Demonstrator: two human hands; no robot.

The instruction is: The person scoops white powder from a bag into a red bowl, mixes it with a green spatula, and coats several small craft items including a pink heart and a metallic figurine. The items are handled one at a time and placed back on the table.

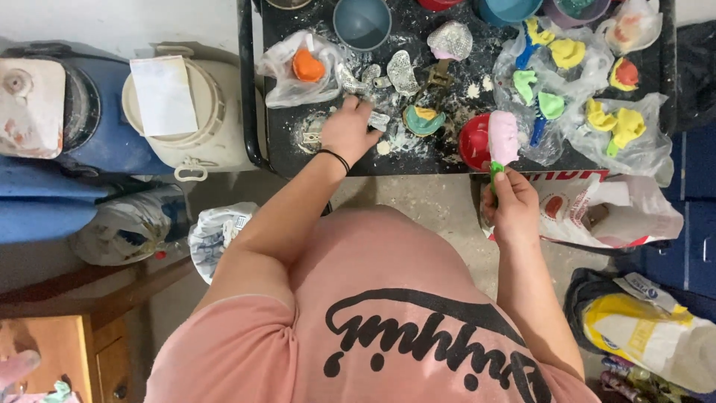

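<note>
Head view, looking straight down over a pink shirt [388, 313] at a black tray table [276, 142] dusted with white powder.

Left hand [349, 130]: resting on the table, black band [335, 158] on the wrist. Fingers curled around a small grey metal piece [378, 119]; the grip looks closed on it, though the hand hides most of the piece, so I cannot be sure. More grey metal pieces [403, 71] lie just beyond the fingers, scattered in the powder.

Right hand [513, 203]: at the near edge of the table, fist shut on a green handle [495, 173]. The handle carries a pink slab-shaped lump [503, 136] that stands up over a red bowl [473, 142].

Nearby on the table: a green and yellow mould [423, 119] between the two hands, an orange mould in a clear bag [307, 66] to the left, a grey cup [362, 22] at the far edge, and clear bags with yellow and green moulds [597, 112] to the right.

Off the table: a white lidded bucket [201, 112] with a sheet of paper [164, 93] on top, a blue drum [97, 119] beside it, a red and white plastic bag [611, 209] under the right edge, a yellow and white sack [649, 336] on the floor.
</note>
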